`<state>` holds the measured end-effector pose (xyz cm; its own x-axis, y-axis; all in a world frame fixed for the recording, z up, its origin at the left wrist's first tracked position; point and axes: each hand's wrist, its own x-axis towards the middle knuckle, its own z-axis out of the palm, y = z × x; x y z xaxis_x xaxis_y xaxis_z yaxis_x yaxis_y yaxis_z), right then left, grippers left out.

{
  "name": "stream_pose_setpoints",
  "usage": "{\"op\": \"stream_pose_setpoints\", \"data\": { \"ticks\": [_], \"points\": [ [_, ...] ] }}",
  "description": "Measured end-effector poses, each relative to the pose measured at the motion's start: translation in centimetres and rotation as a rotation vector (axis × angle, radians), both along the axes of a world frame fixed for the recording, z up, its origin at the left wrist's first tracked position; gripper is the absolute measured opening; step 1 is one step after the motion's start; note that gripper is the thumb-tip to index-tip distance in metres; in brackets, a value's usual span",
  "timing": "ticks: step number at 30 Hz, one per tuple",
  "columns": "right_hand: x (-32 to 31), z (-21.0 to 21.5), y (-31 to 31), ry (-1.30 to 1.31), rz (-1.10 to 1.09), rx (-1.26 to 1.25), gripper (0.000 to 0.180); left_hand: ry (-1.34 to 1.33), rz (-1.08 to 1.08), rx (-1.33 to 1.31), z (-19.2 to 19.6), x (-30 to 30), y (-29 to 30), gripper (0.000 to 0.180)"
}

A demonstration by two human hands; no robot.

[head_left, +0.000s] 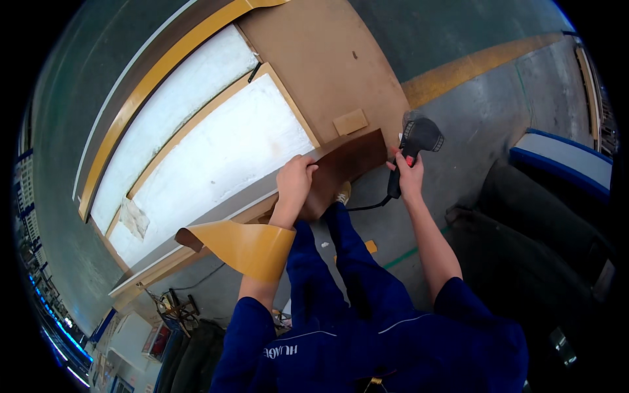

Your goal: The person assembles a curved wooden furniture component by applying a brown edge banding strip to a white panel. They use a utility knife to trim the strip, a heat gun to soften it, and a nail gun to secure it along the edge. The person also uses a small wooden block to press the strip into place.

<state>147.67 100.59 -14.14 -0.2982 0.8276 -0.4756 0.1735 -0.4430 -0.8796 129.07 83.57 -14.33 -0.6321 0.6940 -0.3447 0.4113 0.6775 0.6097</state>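
The left hand [295,180] presses down on a dark brown strip of edge banding [344,167] at the near edge of a large panel [216,154], fingers curled over the strip and closed on it. The strip runs along that edge from under the hand toward the panel's corner, and its loose end curls back past the left forearm as a tan, glossy band [246,245] (the underside shows lighter than the face). The panel lies on a counter [314,52] of plain brown board; its top is white and scuffed, framed by a light wooden border, with a second white panel [177,111] just beside it farther off. A small tan block [350,121] sits on the counter just beyond the strip's end.

The right hand [409,173] grips the handle of a black hot-air tool [416,141], fingers wrapped tight around it, the tool's wide head up and close to the end of the strip, not clearly touching it. A black cord [367,207] trails from the handle's base toward the legs. The person wears blue work clothes and stands on a grey floor [485,124] marked with a yellow line [465,65]. Dark padded shapes lie to the right
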Motion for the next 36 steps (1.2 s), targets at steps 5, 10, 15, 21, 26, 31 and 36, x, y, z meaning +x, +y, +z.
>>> {"op": "stream_pose_setpoints", "data": {
  "ticks": [5,10,15,21,26,31,36],
  "points": [
    [1.5,1.5,-1.0,-0.063,-0.023,-0.080,0.024,-0.016,-0.023,0.034,-1.6,0.0,0.5,0.012],
    [5.4,4.8,-1.6,-0.071,0.000,-0.128,0.025,-0.023,-0.026,0.009,-2.4,0.8,0.5,0.014],
    [7.8,10.8,-3.2,0.140,0.088,-0.189,0.027,-0.012,-0.019,0.013,-2.9,1.1,0.0,0.015],
    [9.6,13.7,-4.9,0.262,0.202,-0.306,0.035,-0.012,-0.007,0.000,-3.3,1.1,-0.1,0.013],
    [7.3,14.9,-5.8,0.320,0.234,-0.392,0.041,-0.001,0.021,0.044,-4.1,1.2,-0.4,0.011],
    [5.8,14.4,-6.4,0.287,0.319,-0.408,0.043,0.008,0.023,0.115,-4.5,1.3,-0.7,0.011],
    [5.0,13.9,-7.3,0.351,0.292,-0.433,0.037,-0.003,-0.022,0.092,-4.5,1.1,-0.7,0.011]
  ]
}}
